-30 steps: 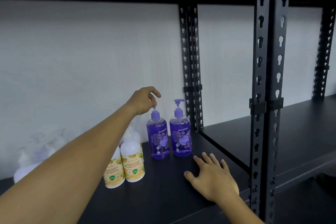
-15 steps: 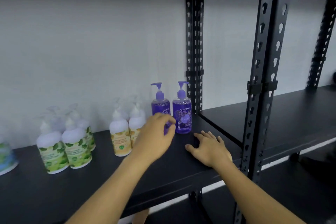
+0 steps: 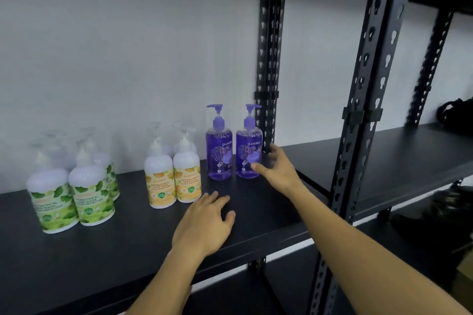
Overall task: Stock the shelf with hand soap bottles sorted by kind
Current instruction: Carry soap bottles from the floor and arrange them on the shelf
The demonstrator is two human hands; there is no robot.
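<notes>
A person's left hand (image 3: 204, 222) rests flat, fingers relaxed, on a black shelf (image 3: 128, 250). The right hand (image 3: 277, 169) reaches forward with fingers spread, thumb touching the right purple soap bottle (image 3: 248, 152), not gripping it. A second purple bottle (image 3: 219, 152) stands just beside it. To the left stand white bottles with orange labels (image 3: 172, 176), then white bottles with green labels (image 3: 74, 194).

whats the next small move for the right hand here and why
Probably close the right hand around the right purple bottle to square it up: its thumb already touches that bottle's base, fingers spread open beside it, while the left hand rests flat on the shelf.
</notes>
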